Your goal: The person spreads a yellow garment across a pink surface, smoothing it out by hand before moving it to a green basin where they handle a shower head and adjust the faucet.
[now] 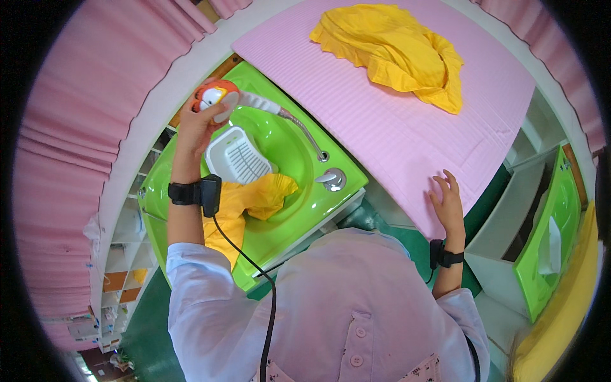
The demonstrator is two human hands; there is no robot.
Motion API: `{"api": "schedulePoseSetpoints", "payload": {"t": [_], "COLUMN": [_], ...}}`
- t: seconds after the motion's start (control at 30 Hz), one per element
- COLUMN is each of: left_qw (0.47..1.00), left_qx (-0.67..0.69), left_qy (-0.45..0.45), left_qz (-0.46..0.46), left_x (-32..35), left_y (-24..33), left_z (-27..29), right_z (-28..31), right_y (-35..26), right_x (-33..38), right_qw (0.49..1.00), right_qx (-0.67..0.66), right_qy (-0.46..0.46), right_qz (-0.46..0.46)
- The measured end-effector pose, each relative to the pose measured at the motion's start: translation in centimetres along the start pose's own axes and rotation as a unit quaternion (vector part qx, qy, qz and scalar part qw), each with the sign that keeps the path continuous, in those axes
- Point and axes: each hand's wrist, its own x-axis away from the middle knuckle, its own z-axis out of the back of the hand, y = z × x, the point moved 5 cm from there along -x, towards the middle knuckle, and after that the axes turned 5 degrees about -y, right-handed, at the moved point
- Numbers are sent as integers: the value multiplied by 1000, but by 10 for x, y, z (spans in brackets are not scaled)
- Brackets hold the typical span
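left hand (196, 124) grips shower head (216, 99); right hand (447, 207) on pink mat (407, 121).

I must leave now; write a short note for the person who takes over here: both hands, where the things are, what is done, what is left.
Left hand: raised over the green basin, shut on the orange shower head, hose running to the basin's edge.
Right hand: open, flat on the pink mat.
Things: white insert and a yellow cloth lie in the basin; a second yellow cloth lies crumpled on the mat.
Done: shower head lifted.
Left: cloth in the basin apparently not rinsed yet; no water visible.
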Motion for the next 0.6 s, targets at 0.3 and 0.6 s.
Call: {"api": "schedulePoseSetpoints", "payload": {"t": [0.3, 0.6], "left_qw": [996, 978], "left_qx": [-58, -117], "left_qy": [-62, -157], "left_qz": [-12, -69], "left_x": [-13, -27], "left_y": [-57, -115], "left_z": [-41, -78], "right_z": [1, 13], "right_y": [-3, 4], "right_x": [1, 25], "right_qw": [1000, 999], "right_qx": [-2, 18], "right_qy": [-9, 8], "right_qz": [-12, -49]}}
